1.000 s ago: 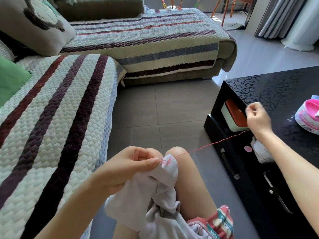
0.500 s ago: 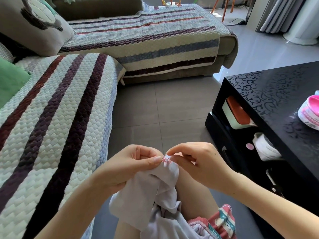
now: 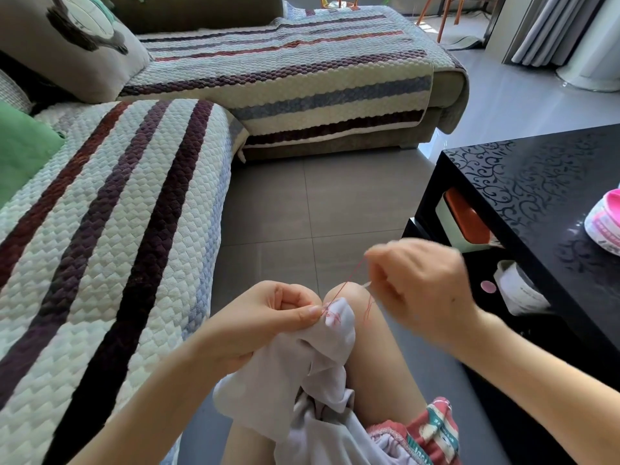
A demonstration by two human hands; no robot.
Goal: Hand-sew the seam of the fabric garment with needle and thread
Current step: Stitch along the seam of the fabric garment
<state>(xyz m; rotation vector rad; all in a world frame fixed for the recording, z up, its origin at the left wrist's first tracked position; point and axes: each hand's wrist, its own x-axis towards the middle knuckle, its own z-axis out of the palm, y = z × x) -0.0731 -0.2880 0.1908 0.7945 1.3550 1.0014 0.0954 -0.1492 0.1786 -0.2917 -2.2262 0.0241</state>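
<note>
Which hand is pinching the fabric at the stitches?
The left hand pinches the white fabric by the red stitches; the right hand, clear of it, holds the needle.

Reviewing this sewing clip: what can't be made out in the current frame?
1. Right hand: motion-blurred in the head view, so its grip is unclear; the needle shows only as a pale sliver.
2. Stitches on the garment: too small to count in the head view, and the thumb of the left hand covers part.
3. Pink tub on the black table: cut off by the right edge.
</note>
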